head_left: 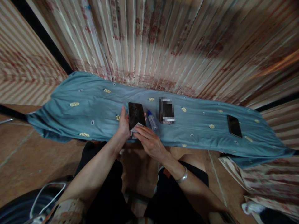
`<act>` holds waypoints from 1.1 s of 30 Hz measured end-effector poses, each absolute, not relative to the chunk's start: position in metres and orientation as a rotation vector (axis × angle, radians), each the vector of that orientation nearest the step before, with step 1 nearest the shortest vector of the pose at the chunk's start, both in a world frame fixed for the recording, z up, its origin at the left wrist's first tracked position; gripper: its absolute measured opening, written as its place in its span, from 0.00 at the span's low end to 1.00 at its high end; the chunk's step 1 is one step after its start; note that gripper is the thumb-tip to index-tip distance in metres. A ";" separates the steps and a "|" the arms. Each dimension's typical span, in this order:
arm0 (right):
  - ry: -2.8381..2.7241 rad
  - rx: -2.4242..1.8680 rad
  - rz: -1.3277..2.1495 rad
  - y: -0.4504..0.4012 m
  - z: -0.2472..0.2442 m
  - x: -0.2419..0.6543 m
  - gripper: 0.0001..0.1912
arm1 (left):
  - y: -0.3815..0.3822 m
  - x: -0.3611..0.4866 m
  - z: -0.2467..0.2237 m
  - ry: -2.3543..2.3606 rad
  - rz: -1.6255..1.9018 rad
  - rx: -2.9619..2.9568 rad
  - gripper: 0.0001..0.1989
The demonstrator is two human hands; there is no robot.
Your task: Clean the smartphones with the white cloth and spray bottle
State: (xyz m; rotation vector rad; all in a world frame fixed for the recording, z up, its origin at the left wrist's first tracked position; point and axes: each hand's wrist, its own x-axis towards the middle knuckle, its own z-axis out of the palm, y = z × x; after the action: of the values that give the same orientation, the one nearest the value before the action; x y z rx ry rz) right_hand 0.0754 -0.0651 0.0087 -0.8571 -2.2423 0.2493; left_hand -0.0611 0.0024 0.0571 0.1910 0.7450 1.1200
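Observation:
My left hand is closed around a dark smartphone, gripping it by its sides just above the cloth-covered table. Smears or streaks show on the phone's dark face. With my right hand I press a small white wipe against the phone's lower end; the fingers are together on top of it. Right beside the phone lies a small clear bottle with a blue cap. Past the bottle is a dark boxy object, partly blurred out by pixelation, so its kind cannot be told.
A blue-green cloth with yellow pineapple prints covers the long narrow table. Another dark phone lies toward its right end. Striped, flower-printed curtains hang behind, with dark frame bars at the sides. My legs are under the near edge.

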 end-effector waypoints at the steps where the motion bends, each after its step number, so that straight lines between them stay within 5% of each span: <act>1: -2.237 -0.868 0.252 -0.065 0.009 0.077 0.21 | 0.003 -0.062 0.055 0.749 1.120 0.194 0.39; 16: -1.760 -1.097 0.604 -0.065 0.004 0.091 0.19 | 0.005 -0.066 0.061 0.817 1.148 0.163 0.35; 33: -1.651 -1.157 0.623 -0.049 -0.018 0.093 0.23 | -0.007 -0.059 0.045 0.873 0.996 0.184 0.26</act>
State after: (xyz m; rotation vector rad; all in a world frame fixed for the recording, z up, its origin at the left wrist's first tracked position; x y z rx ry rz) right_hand 0.0929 -0.0488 -0.0178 -1.1566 -1.6505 0.6233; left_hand -0.0589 -0.0074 0.0446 0.1841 0.8732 0.9963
